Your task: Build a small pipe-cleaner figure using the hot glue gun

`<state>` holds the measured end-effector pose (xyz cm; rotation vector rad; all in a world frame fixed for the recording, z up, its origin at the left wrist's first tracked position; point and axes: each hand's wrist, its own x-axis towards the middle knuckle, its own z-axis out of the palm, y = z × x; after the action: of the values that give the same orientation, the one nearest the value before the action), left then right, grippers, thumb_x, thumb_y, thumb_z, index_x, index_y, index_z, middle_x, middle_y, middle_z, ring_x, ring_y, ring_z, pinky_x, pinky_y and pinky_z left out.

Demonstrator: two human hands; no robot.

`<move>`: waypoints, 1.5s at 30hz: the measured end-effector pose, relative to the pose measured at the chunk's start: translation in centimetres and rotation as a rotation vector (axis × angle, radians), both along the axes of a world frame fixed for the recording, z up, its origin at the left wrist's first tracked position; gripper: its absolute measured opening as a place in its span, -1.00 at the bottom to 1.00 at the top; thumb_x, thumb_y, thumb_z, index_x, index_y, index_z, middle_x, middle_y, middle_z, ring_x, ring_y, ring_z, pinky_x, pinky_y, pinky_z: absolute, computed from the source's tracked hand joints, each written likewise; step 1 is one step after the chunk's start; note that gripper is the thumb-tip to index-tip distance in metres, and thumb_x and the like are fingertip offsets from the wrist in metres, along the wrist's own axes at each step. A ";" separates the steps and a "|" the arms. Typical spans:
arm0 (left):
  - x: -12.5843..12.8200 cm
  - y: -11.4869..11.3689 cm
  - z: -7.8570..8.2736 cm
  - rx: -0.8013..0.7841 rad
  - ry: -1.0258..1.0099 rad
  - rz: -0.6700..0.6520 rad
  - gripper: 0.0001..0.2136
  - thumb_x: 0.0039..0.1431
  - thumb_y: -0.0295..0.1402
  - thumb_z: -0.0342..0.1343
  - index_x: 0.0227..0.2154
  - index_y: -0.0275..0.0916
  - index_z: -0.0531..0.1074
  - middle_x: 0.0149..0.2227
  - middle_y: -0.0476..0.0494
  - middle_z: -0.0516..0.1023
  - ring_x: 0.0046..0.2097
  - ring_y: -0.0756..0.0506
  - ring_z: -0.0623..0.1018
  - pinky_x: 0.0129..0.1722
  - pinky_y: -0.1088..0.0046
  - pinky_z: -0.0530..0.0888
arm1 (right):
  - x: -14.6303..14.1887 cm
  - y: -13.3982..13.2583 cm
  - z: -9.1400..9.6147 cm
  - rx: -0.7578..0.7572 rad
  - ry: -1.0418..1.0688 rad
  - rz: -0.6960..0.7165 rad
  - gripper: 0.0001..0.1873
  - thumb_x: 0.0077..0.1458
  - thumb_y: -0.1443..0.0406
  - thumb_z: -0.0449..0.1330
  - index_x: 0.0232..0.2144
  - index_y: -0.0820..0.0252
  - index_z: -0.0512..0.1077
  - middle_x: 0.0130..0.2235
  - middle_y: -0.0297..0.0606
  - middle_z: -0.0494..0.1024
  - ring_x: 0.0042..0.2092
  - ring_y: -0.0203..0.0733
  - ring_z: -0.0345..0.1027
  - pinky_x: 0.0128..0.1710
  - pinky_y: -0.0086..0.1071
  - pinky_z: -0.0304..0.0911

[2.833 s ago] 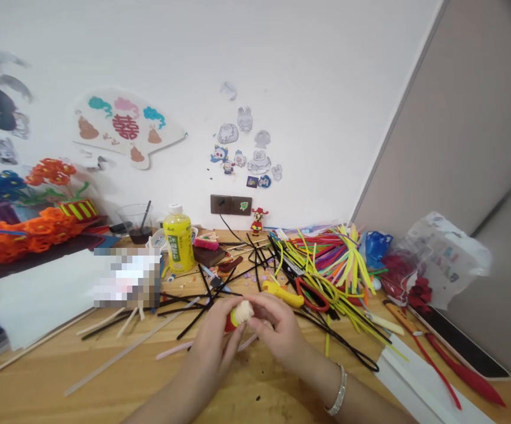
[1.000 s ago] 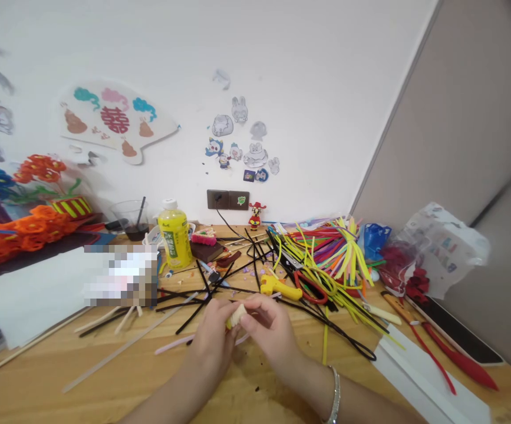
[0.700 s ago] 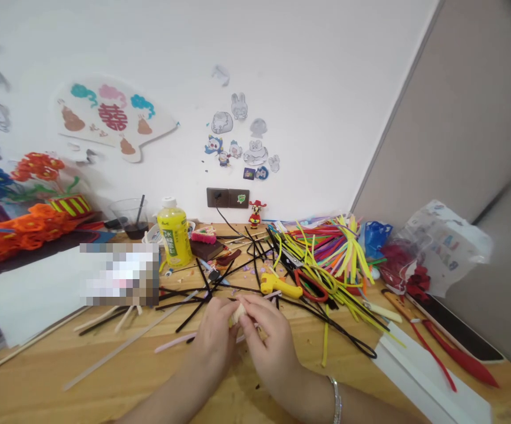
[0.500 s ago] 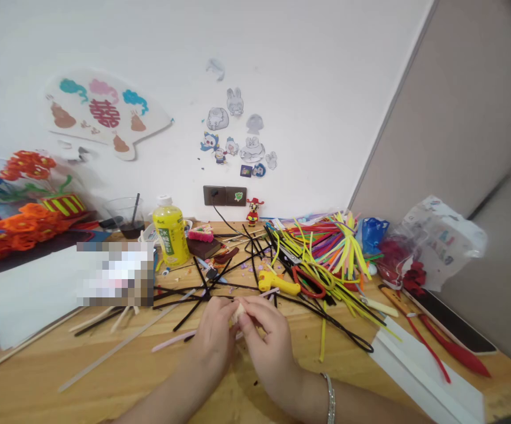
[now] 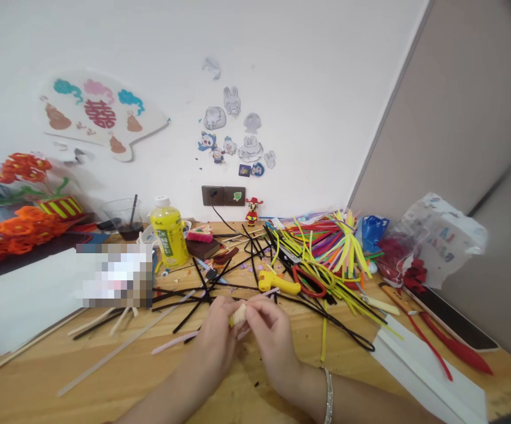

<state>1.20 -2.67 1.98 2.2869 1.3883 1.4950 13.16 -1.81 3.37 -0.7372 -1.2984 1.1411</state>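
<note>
Both hands meet above the wooden table, near its front middle. My left hand is closed around a small cream fuzzy piece, which looks like bent pipe cleaner; a bit of yellow shows at its left side. Thumb and fingertips of my right hand pinch the right edge of the same piece. The fingers cover much of it, so its full shape is hidden. A lilac pipe cleaner lies just left of my left hand, and black pipe cleaners cross behind both hands.
Beyond the hands lie a yellow glue gun, red-handled scissors and a bundle of coloured pipe cleaners. A yellow drink bottle stands at the back left, near a plastic cup. White paper and a phone lie right.
My right fingers have shifted slightly to the right along the cream piece, so more of it shows between the hands. The view has tilted a little.
</note>
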 end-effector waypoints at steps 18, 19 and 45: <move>0.0 0.3 -1.9 -0.105 0.038 -0.044 -0.83 0.18 -0.45 -0.15 -0.22 -0.29 0.30 -0.36 -0.16 0.35 -0.31 -0.13 0.39 -0.32 0.32 0.38 | -0.5 0.6 -1.4 0.054 -0.198 -0.126 -0.72 0.08 0.27 0.02 -0.64 0.17 0.20 -0.54 -0.36 0.25 -0.45 -0.25 0.17 -0.42 -0.38 0.13; 0.0 0.3 -2.0 -0.118 0.027 -0.050 -0.82 0.17 -0.45 -0.15 -0.22 -0.29 0.31 -0.36 -0.17 0.35 -0.30 -0.13 0.39 -0.31 0.31 0.38 | -0.5 0.6 -1.5 0.049 -0.196 -0.129 -0.73 0.08 0.28 0.02 -0.64 0.17 0.20 -0.54 -0.36 0.25 -0.44 -0.25 0.17 -0.42 -0.39 0.13; 0.0 1.8 0.3 -0.812 -1.109 -0.345 -0.64 -0.25 -0.19 0.30 -0.43 -0.20 0.30 -0.51 0.04 0.40 -0.47 -0.03 0.43 -0.49 0.46 0.35 | 1.0 4.4 -1.9 -0.239 0.093 0.073 -0.93 -0.21 0.35 -0.04 -0.66 0.15 0.16 -0.68 -0.51 0.05 -0.64 -0.38 -0.13 -0.66 -0.50 -0.16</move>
<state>1.25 -0.89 2.28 0.8648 0.8938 1.3246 14.19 2.63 1.43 -0.8055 -1.1307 1.3898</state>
